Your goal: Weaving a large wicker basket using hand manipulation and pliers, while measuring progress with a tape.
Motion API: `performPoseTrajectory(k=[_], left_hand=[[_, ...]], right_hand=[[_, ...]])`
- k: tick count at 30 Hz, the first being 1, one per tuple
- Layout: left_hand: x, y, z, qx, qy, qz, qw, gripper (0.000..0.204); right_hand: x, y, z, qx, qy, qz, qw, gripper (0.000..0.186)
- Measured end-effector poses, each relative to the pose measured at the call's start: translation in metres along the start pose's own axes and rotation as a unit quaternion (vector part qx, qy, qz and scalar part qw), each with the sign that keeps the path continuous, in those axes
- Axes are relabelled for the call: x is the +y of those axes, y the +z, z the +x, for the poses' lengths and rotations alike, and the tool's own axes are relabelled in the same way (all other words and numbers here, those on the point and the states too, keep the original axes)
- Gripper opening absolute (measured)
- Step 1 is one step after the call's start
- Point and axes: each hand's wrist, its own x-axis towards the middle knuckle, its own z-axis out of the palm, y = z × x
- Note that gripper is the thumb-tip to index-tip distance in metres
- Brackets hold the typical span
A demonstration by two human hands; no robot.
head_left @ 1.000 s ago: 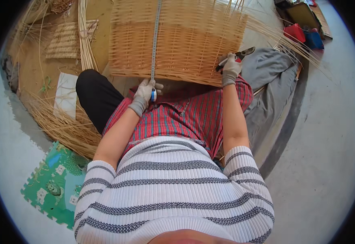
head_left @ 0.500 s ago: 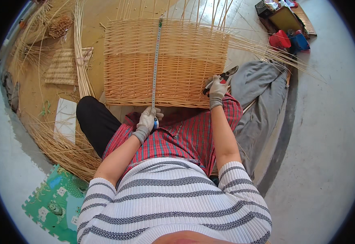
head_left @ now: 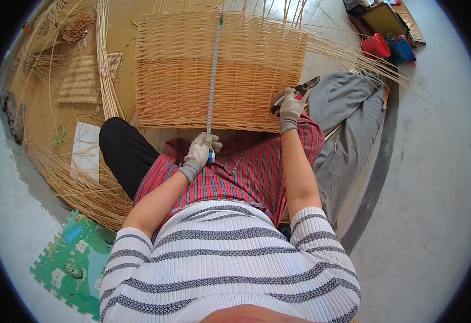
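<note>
A woven wicker panel (head_left: 171, 81) lies in front of me, its near edge by my lap. My gloved left hand (head_left: 199, 148) is closed on a tape measure (head_left: 212, 156) just off that near edge. From it the pale blade (head_left: 212, 75) runs out straight across the weave to the far edge. At the panel's near right corner, my gloved right hand (head_left: 290, 106) grips pruning shears (head_left: 307, 84) with red and black handles. Their blades point away to the right, past the panel's side.
Long loose stakes (head_left: 354, 54) stick out from the panel's right and far sides. On the left lie a bundle of rods (head_left: 105, 70), a smaller woven piece (head_left: 84, 81) and a heap of canes (head_left: 84, 196). Grey cloth (head_left: 346, 113) lies right; red and blue containers (head_left: 375, 45) stand beyond.
The whole scene sits slightly higher in the picture. The far end of the tape blade has shifted a little right along the panel. Both hands keep their holds.
</note>
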Motion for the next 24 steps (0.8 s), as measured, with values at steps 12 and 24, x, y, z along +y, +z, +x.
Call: performPoseTrajectory(k=[12, 24], left_hand=[[0.013, 0.001, -0.003, 0.006, -0.007, -0.023, 1.0, 0.031], [0.011, 0.002, 0.002, -0.003, -0.045, -0.024, 0.999, 0.032]], right_hand=[[-0.001, 0.004, -0.002, 0.0, 0.022, 0.028, 0.999, 0.015], [0.003, -0.002, 0.0, -0.025, -0.005, -0.034, 0.999, 0.015]])
